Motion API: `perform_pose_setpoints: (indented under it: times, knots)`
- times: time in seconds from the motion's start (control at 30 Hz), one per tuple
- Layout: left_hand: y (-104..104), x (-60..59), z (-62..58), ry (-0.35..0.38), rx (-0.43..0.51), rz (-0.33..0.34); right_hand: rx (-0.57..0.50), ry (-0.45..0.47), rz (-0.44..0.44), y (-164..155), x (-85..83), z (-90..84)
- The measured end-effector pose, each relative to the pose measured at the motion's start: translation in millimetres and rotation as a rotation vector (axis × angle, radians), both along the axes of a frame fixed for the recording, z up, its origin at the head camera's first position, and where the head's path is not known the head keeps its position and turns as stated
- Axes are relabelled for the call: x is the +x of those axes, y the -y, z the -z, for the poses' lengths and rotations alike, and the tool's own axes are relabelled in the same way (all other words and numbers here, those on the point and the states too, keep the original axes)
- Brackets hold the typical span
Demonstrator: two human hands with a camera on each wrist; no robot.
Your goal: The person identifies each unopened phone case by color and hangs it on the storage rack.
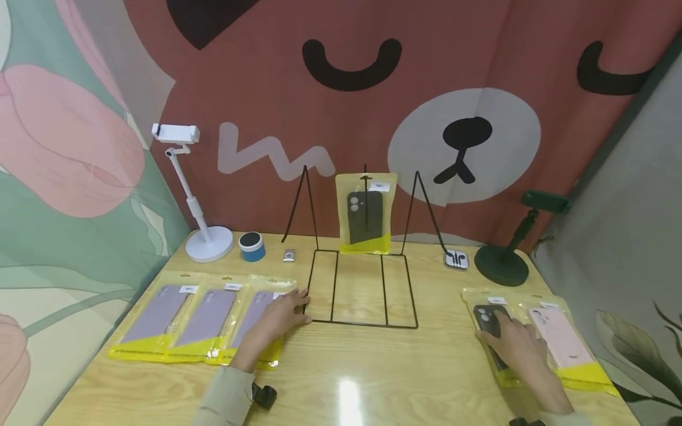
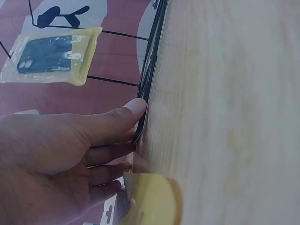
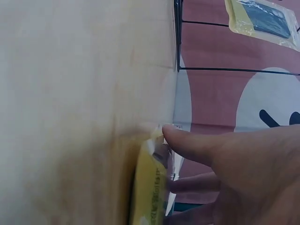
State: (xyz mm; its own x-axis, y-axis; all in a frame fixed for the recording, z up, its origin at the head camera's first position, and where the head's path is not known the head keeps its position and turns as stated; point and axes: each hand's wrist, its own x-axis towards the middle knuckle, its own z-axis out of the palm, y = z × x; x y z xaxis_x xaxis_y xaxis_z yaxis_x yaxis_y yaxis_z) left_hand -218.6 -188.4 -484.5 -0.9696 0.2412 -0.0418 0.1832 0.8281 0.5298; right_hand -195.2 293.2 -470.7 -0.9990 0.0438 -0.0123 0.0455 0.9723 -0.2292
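We are working at a wooden counter (image 1: 341,373), going from left to right. At the far left a white phone stand (image 1: 194,195) is standing, then a blue round tin (image 1: 251,246) and a small silver item (image 1: 289,255) that we cannot make out. In front of them three packaged purple phone cases (image 1: 205,316) are lying side by side, each in its own clear bag with a yellow bottom strip.

Our left hand (image 1: 279,319) is lying flat, fingers straight and relaxed, across the rightmost purple case's bag, its fingertips touching the front left corner of the black wire display rack (image 1: 362,290); the left wrist view is showing the thumb (image 2: 126,112) pressing against the wire. One packaged dark phone case (image 1: 366,214) is hanging on the rack's middle hook.

Right of the rack one pair of white earbuds (image 1: 456,259) is lying in an open case, beside a dark green phone stand (image 1: 506,248). In front, two more bags are lying: a packaged black phone case (image 1: 487,319) and a packaged pink phone case (image 1: 562,337). Our right hand (image 1: 519,346) is resting palm down on the black one, fingers extended, gripping nothing.
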Motion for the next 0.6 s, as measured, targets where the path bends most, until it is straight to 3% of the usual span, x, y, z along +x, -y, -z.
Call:
perform_pose_setpoints:
  times: [0.3,0.6]
  knots:
    - [1,-0.1,-2.8,0.006,0.002,0.012,0.025,0.097,0.050,2,5.9,-2.6]
    - [-1,-1.6,-1.9,-0.021,0.006,0.021,0.010,0.071,-0.027,13,13.2,-5.7]
